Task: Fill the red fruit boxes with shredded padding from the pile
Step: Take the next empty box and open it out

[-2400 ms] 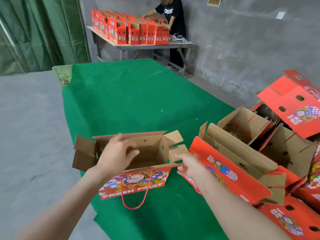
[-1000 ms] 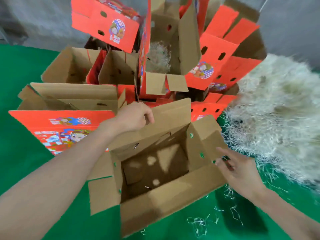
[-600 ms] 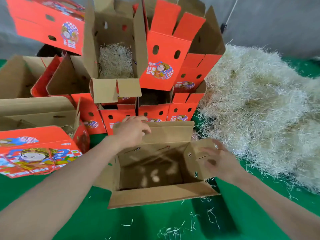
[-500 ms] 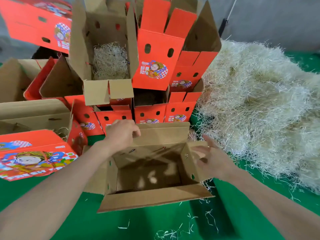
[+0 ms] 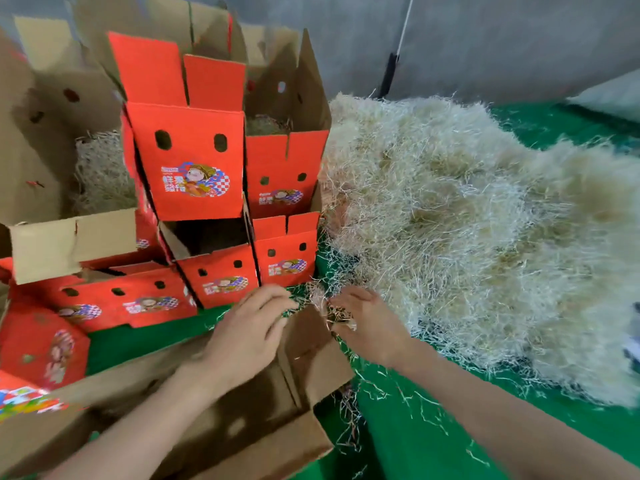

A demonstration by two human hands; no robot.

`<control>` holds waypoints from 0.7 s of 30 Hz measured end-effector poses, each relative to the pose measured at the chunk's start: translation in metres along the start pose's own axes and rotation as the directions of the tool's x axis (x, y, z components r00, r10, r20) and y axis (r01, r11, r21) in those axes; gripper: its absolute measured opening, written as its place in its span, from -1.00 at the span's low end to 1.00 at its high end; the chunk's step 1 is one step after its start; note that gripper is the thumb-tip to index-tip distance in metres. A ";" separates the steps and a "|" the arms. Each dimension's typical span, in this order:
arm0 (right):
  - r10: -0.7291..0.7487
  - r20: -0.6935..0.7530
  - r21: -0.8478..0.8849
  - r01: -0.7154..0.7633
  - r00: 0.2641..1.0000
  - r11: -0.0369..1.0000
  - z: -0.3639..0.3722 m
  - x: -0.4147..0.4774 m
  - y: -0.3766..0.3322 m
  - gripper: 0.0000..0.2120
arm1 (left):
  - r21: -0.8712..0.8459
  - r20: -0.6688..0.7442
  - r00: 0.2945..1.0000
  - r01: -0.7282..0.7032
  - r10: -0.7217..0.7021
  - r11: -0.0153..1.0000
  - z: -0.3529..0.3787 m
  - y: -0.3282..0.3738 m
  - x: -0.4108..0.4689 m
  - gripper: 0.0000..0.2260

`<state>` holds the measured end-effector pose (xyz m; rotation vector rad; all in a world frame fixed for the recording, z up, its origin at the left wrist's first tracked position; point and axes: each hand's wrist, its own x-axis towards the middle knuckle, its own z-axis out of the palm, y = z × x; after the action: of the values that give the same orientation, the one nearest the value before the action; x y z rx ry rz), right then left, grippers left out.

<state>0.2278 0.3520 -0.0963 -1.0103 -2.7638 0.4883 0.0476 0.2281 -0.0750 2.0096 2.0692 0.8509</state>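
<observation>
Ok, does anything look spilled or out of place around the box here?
Yes. Loose shreds lie scattered on the green cloth between the open box and the pile, strayed from it. The stacked boxes behind lean unevenly, flaps splayed.

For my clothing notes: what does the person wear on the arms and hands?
Nothing that shows. The left hand and the right hand are ungloved, and both forearms are bare to the picture's edge: no sleeve, watch or bracelet. Motion blur could hide a thin ring.
</observation>
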 end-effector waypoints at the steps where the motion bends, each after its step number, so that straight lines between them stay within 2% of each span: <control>1: 0.063 -0.035 0.016 -0.062 0.997 0.998 -0.009 -0.001 0.018 -0.54 | -0.070 -0.024 1.000 0.002 -0.004 0.998 0.007 0.012 0.007 -0.80; 3: 0.231 0.007 -0.057 -0.230 0.973 0.972 -0.027 -0.001 0.059 -0.26 | -0.156 -0.050 0.998 0.019 -0.027 0.988 0.019 0.031 0.024 -0.80; 5: 0.339 0.101 -0.182 -0.317 0.936 0.931 -0.040 0.003 0.095 0.02 | -0.212 -0.038 0.996 0.067 -0.077 0.975 0.029 0.046 0.042 -0.79; 8: 0.267 0.133 -0.321 -0.213 0.954 0.923 -0.033 0.017 0.116 0.23 | -0.340 0.001 0.980 0.189 -0.200 0.921 0.047 0.061 0.069 -0.73; 10: 0.176 0.116 -0.435 -0.109 0.977 0.894 -0.016 0.027 0.114 0.21 | -0.386 0.068 0.959 0.278 -0.274 0.879 0.057 0.068 0.087 -0.70; 12: 0.140 0.013 -0.524 -0.113 0.990 0.844 -0.014 0.038 0.121 0.05 | -0.383 0.130 0.943 0.332 -0.306 0.862 0.068 0.072 0.100 -0.67; 14: 0.167 -0.212 -0.521 -0.257 0.963 0.814 -0.037 0.051 0.146 -0.01 | -0.363 0.192 0.927 0.372 -0.322 0.854 0.077 0.076 0.112 -0.64; 16: 0.252 -0.426 -0.446 -0.444 0.869 0.777 -0.076 0.061 0.180 0.06 | -0.352 0.225 0.914 0.399 -0.338 0.847 0.085 0.080 0.125 -0.63; 17: 0.316 -0.480 -0.402 -0.526 0.818 0.750 -0.095 0.064 0.195 0.10 | -0.351 0.236 0.908 0.412 -0.346 0.841 0.089 0.082 0.131 -0.63; 19: 0.468 -0.443 -0.309 -0.620 0.765 0.721 -0.121 0.067 0.224 0.14 | -0.359 0.267 0.895 0.435 -0.356 0.826 0.096 0.087 0.144 -0.61; 21: 0.580 -0.257 -0.200 -0.630 0.773 0.751 -0.131 0.067 0.237 -0.03 | -0.379 0.286 0.893 0.439 -0.348 0.815 0.102 0.094 0.159 -0.56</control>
<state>0.3522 0.5984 -0.0559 -1.9408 -2.3231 0.0589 0.1615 0.4058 -0.0695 1.3081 1.8705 0.8791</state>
